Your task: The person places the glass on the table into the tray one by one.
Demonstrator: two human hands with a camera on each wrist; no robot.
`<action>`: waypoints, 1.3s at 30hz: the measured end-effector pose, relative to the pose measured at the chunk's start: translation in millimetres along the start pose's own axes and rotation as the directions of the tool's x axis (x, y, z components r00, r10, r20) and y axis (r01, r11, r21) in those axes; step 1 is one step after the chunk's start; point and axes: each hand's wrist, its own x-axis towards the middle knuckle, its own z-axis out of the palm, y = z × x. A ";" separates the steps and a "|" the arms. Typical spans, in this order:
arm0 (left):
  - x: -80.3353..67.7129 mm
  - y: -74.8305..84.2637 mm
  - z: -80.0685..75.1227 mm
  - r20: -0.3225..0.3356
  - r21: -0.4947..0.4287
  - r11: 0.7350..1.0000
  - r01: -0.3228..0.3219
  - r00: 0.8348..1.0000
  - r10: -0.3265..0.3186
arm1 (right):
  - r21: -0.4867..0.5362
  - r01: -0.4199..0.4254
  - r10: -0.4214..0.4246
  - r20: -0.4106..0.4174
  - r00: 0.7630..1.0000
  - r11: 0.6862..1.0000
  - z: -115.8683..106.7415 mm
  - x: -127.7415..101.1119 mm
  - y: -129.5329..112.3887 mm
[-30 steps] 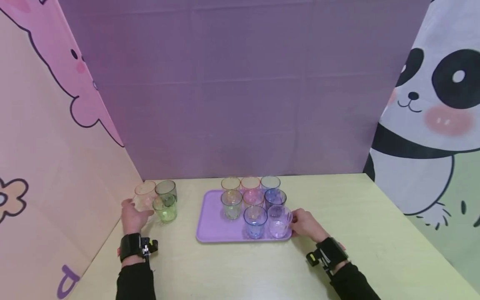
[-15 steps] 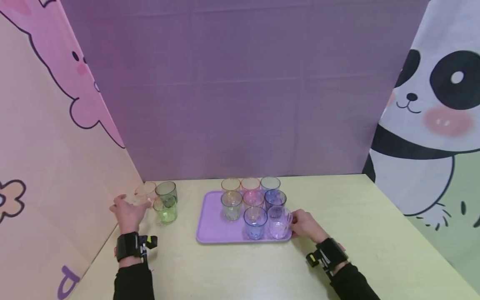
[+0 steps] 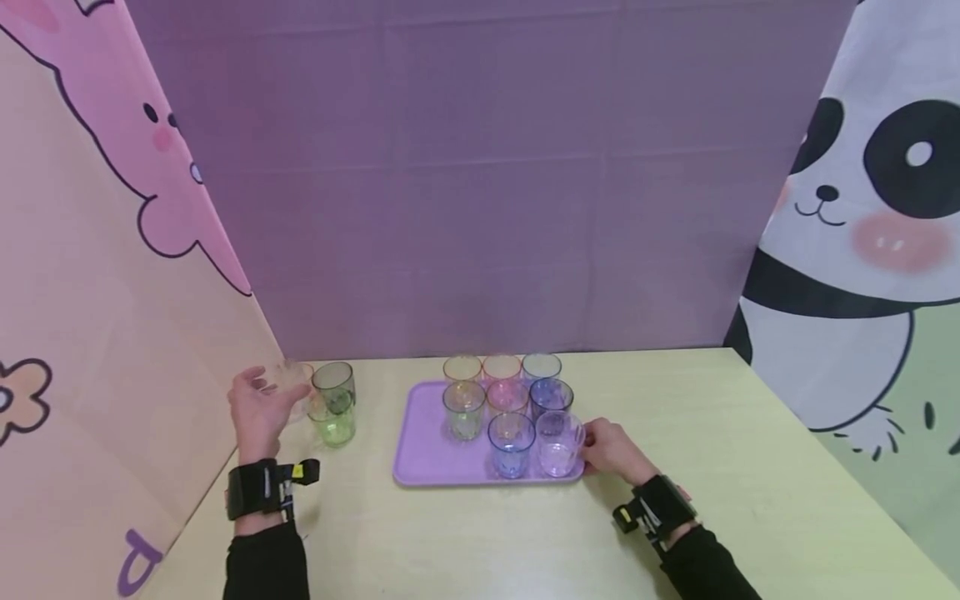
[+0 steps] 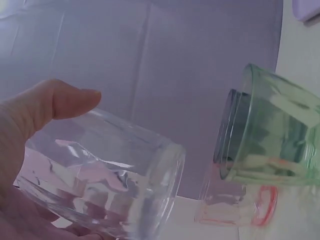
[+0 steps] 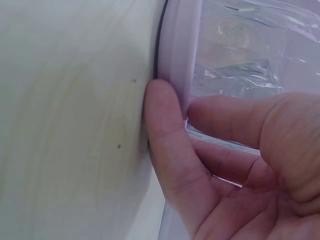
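My left hand (image 3: 258, 412) grips a clear faceted glass (image 4: 115, 175), thumb on one side and fingers on the other; the left wrist view shows it tilted. Close by on the table stand a green glass (image 3: 333, 423), a dark grey glass (image 3: 333, 377) and a red-rimmed glass (image 4: 235, 205), partly hidden in the head view. At the right end of the purple tray (image 3: 427, 467), my right hand (image 3: 617, 450) pinches the tray's rim (image 5: 177, 45) between thumb and finger. Right beside that thumb, another clear glass (image 3: 557, 450) stands on the tray.
Several coloured glasses stand in rows on the tray, among them a blue glass (image 3: 512, 450), a yellowish glass (image 3: 463, 412) and a pink glass (image 3: 506, 396). A purple cloth backdrop (image 3: 487, 183) rises behind the table (image 3: 480, 542), with printed panels at both sides.
My left hand has shifted left, then up and toward the back; the clear glass now shows in it, overlapping the red-rimmed glass. The right hand stays at the tray's edge.
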 end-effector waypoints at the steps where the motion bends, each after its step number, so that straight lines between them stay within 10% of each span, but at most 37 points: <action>1: -0.8 1.4 1.2 0.010 -0.019 1.000 -0.007 1.000 0.007 | 0.003 0.000 0.000 0.002 1.000 1.000 -0.1 0.2 0.4; 16: -18.9 18.1 45.5 0.330 -0.141 0.990 -0.014 0.942 0.060 | 0.013 -0.028 0.029 -0.005 1.000 1.000 2.4 -0.4 -0.2; 39: -61.7 8.1 92.8 0.522 -0.043 0.985 -0.167 0.837 0.165 | 0.004 0.007 -0.007 0.000 1.000 1.000 -0.1 -0.4 1.4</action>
